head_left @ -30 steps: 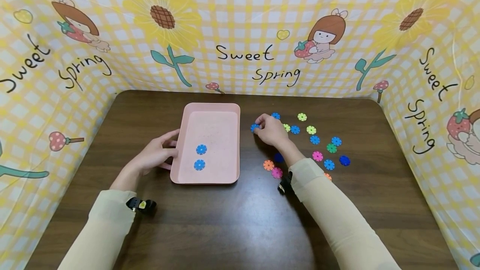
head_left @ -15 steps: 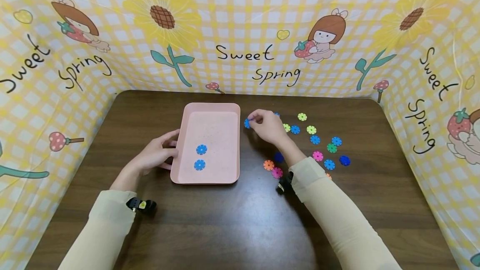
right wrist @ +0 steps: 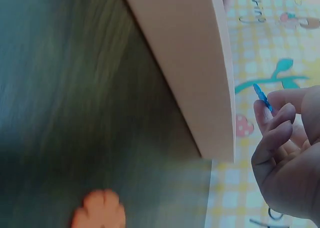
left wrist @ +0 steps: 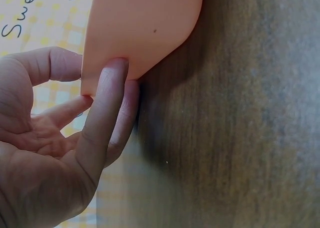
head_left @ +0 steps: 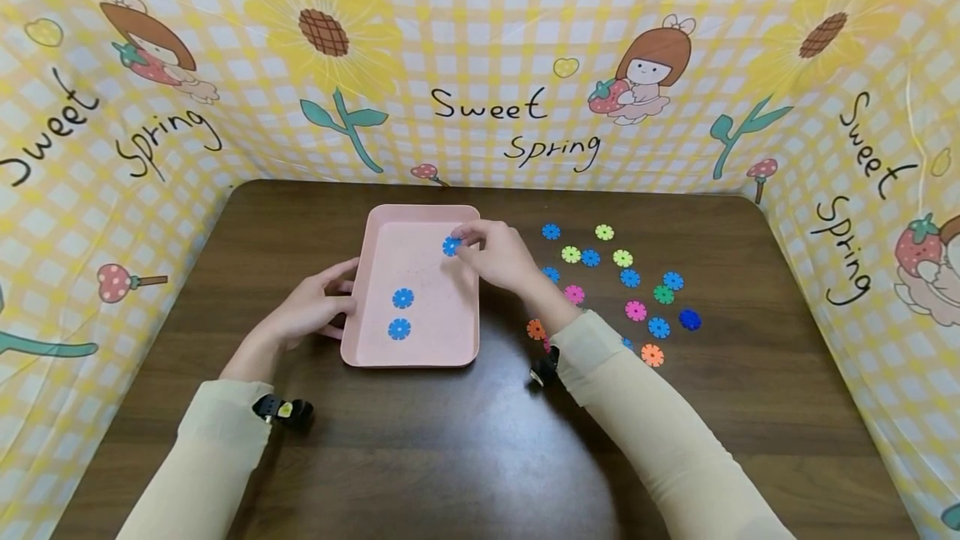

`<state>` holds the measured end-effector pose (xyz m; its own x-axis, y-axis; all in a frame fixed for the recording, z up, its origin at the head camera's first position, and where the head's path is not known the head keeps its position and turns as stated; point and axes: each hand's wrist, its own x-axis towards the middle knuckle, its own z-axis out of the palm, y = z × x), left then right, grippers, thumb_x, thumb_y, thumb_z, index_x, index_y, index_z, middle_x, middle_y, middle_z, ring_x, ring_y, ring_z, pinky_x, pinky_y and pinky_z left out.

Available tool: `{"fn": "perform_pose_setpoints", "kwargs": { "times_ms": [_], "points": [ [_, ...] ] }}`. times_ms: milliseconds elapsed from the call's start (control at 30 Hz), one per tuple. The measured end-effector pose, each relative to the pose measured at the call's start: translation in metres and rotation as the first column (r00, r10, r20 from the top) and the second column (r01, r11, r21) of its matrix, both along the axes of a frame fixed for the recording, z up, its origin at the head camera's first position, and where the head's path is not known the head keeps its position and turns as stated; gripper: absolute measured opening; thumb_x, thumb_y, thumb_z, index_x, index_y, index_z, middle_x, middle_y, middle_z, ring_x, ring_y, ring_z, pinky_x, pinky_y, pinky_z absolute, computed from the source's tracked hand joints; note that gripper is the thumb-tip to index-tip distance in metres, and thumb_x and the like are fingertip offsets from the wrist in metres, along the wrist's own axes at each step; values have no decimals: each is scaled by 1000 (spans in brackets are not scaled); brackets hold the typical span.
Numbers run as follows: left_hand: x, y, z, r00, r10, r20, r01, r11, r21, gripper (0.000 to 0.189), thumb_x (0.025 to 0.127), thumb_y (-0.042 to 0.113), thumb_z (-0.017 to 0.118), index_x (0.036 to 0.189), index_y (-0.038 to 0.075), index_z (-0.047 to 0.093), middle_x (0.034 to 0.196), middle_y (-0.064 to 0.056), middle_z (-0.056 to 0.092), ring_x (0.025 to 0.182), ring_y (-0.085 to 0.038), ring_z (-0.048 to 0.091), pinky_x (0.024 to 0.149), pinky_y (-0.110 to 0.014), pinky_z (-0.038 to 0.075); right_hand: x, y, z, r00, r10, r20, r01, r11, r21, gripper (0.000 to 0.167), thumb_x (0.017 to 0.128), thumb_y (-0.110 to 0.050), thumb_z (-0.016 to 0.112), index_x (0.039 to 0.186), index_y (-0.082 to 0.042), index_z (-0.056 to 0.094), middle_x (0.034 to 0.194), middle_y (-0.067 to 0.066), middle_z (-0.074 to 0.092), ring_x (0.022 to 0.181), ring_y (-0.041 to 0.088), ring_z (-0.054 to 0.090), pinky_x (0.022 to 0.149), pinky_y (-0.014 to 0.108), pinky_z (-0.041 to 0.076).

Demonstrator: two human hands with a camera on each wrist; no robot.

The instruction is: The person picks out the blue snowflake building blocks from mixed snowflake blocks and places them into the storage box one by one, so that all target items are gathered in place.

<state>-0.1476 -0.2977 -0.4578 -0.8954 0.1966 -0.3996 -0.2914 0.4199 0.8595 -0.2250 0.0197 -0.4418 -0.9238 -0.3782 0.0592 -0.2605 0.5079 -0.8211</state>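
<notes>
A pink tray [head_left: 423, 357] lies on the table, with two blue flower-shaped plastic discs [head_left: 402, 298] in its lower left part. My left hand [head_left: 307, 307] rests its loosely spread fingertips against the tray's left outer wall; in the left wrist view, fingers [left wrist: 107, 102] touch the wall and rim. Over the upper right of the tray is my right hand [head_left: 498, 257], pinching another blue disc [head_left: 451, 246] between thumb and index finger. The right wrist view shows this held disc [right wrist: 262, 96] edge-on, above the rim.
Right of the tray several loose discs are scattered: blue, yellow-green [head_left: 604, 232], green [head_left: 663, 294], pink [head_left: 635, 311] and orange [head_left: 652, 355]. My right forearm partly covers some. A printed checked cloth [head_left: 480, 48] stands around the table [head_left: 420, 457] on three sides.
My right hand has moved left with the pinched blue disc, from the table beside the tray to over the tray. The left hand and tray have stayed in place.
</notes>
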Motion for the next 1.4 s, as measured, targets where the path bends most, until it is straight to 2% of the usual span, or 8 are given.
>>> {"fn": "perform_pose_setpoints", "kwargs": {
  "times_ms": [333, 467, 667, 867, 1067, 1233, 1400],
  "points": [
    [0, 1, 2, 1000, -5, 7, 5, 1000, -13, 82, 98, 9, 59, 168, 22, 20, 151, -29, 40, 110, -40, 63, 75, -48, 63, 4, -39, -9, 996, 52, 67, -52, 999, -4, 21, 96, -14, 70, 116, -11, 77, 102, 1, 72, 95, 18, 66, 80, 31, 55],
    [1, 0, 3, 1000, -5, 11, 5, 1000, -12, 81, 98, 9, 59, 168, 22, 20, 151, -29, 40, 110, -40, 63, 75, -48, 63, 5, -52, -16, 994, 64, 93, -61, 998, -33, 21, 95, -13, 71, 115, -10, 76, 98, 1, 71, 89, 16, 65, 74, 26, 55],
    [2, 2, 5, 1000, 2, 18, -2, 1000, -13, 82, 97, 9, 58, 168, 22, 20, 152, -28, 39, 110, -41, 63, 75, -48, 63, 8, -67, -27, 990, 37, 138, -30, 998, -52, 20, 95, -12, 72, 115, -9, 76, 91, -1, 68, 82, 16, 62, 65, 24, 53],
    [2, 2, 4, 1000, 5, 18, -5, 1000, -18, 81, 97, 10, 59, 168, 22, 20, 152, -28, 39, 110, -41, 63, 74, -47, 63, 8, -75, -31, 989, -8, 150, 7, 1000, 5, 20, 95, -14, 71, 114, -11, 76, 90, -2, 68, 85, 15, 62, 71, 25, 52],
    [1, 2, 2, 1000, 3, 13, -3, 1000, -14, 82, 97, 9, 59, 168, 22, 21, 151, -29, 40, 107, -38, 64, 73, -47, 63, 8, -76, -30, 991, -16, 133, 4, 996, 94, 21, 97, -17, 71, 117, -11, 75, 95, -2, 69, 89, 13, 62, 78, 26, 53],
    [1, 1, 2, 1000, 4, 7, -4, 1000, -15, 82, 97, 9, 59, 168, 22, 21, 150, -28, 41, 106, -37, 64, 73, -47, 63, 8, -70, -23, 998, 18, 66, -30, 981, 194, 28, 97, -21, 68, 124, -12, 72, 101, -1, 68, 90, 14, 61, 81, 28, 53],
    [1, 1, 3, 1000, 3, 7, -3, 1000, -17, 82, 97, 8, 59, 168, 22, 20, 150, -28, 41, 106, -38, 64, 74, -47, 63, 7, -58, -11, 998, 39, 56, -49, 981, 186, 31, 99, -23, 68, 128, -12, 70, 108, 2, 69, 94, 17, 63, 85, 32, 55]
  ]
}}
